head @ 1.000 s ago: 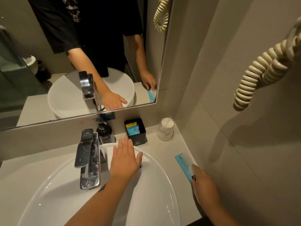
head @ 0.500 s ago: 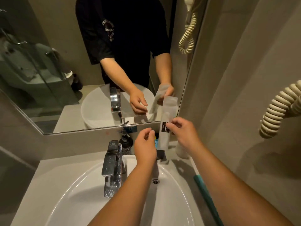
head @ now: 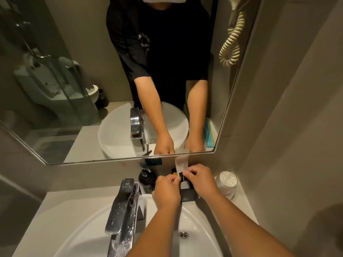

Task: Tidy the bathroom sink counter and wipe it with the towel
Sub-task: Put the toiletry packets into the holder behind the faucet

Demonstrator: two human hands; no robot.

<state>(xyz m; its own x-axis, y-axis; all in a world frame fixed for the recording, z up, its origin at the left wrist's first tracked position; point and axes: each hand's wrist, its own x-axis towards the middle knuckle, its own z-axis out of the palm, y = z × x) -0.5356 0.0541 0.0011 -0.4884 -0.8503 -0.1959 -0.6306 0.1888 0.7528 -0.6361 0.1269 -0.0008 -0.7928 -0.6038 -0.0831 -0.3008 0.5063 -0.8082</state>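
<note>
A long white packet (head: 181,165) with a dark label stands upright in the black box (head: 188,195) at the back of the counter. My left hand (head: 166,190) pinches the packet's lower left edge. My right hand (head: 199,179) grips it from the right, over the box. Both hands hide most of the box's opening. No towel shows in view.
A white basin (head: 196,238) with a chrome tap (head: 123,210) fills the front. A black soap pump bottle (head: 146,179) stands left of the box, wrapped cups (head: 227,182) to its right. The mirror (head: 74,89) rises behind, and the wall closes the right side.
My right hand took a packet from the counter's right side, lifted it, and both hands have lowered it into the black box. The camera tilted up towards the mirror.
</note>
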